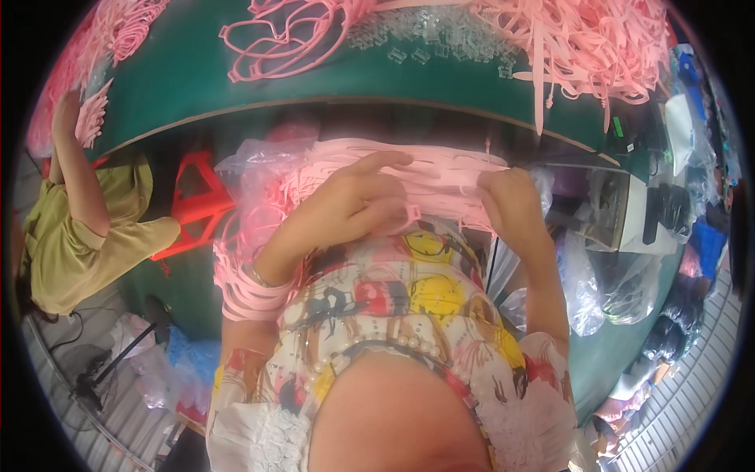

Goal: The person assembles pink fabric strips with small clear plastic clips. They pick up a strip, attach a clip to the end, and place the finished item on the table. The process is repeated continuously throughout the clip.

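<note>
A bundle of flat pink rubber straps (440, 177) lies across my lap, below the table edge. My left hand (362, 197) is over its left part, index finger stretched out and the other fingers bent. A small pink loop end (413, 212) sticks out by its thumb, which seems to pinch that strap. My right hand (507, 200) is closed at the bundle's right end, its fingertips pinching a pink strap. Several pink strap loops (244, 287) hang round my left forearm. What lies under my palms is hidden.
On the green table (181, 86) are pink goggle-like frames (287, 39), small clear plastic clips (440, 35) and a heap of pink straps (590, 47). A red stool (197, 204) stands at left, beside another person in olive clothes (94, 228). Clear plastic bags (629, 287) are at right.
</note>
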`<state>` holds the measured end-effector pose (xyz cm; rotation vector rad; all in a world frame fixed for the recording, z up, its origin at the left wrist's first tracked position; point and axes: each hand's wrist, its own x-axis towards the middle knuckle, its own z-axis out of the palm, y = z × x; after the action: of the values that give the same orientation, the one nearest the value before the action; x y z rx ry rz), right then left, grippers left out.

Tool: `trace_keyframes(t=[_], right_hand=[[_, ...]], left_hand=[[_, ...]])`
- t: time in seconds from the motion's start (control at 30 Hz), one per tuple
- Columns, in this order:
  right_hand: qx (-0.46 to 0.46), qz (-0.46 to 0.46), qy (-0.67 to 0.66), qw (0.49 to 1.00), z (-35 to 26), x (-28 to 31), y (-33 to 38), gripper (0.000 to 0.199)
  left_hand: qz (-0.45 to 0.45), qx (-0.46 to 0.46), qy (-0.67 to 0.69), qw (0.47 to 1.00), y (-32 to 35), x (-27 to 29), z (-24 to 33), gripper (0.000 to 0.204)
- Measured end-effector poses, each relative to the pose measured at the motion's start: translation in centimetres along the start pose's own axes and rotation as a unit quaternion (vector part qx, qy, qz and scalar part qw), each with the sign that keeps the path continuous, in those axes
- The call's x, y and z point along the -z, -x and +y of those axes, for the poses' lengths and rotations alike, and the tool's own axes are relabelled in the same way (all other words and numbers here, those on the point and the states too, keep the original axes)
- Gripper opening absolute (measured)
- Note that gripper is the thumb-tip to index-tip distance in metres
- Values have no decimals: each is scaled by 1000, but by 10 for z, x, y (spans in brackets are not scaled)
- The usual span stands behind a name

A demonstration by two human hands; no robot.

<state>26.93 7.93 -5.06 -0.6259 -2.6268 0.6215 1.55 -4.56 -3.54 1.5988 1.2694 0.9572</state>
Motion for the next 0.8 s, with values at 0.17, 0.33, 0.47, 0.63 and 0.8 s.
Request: trace_keyframes(t=[0.17, 0.33, 0.47, 0.63, 0.8], right_hand=[[110, 1, -21, 994, -41, 25, -31, 14], [-7, -109, -116, 987, -42, 61, -36, 21], [-122, -98, -359, 920, -32, 71, -29, 21], [-176, 37, -210, 961, -34, 53, -41, 19], [-99, 113, -239, 959, -33, 44, -51, 18]], left_hand=[[-49, -75, 49, 995, -24, -15, -5, 18], [-70, -6, 76, 995, -13, 1, 4, 18], [-34, -34, 150, 987, 0, 9, 1, 17], [-13, -39, 123, 992, 12, 18, -2, 17], [10, -29, 140, 990, 20, 17, -3, 17]])
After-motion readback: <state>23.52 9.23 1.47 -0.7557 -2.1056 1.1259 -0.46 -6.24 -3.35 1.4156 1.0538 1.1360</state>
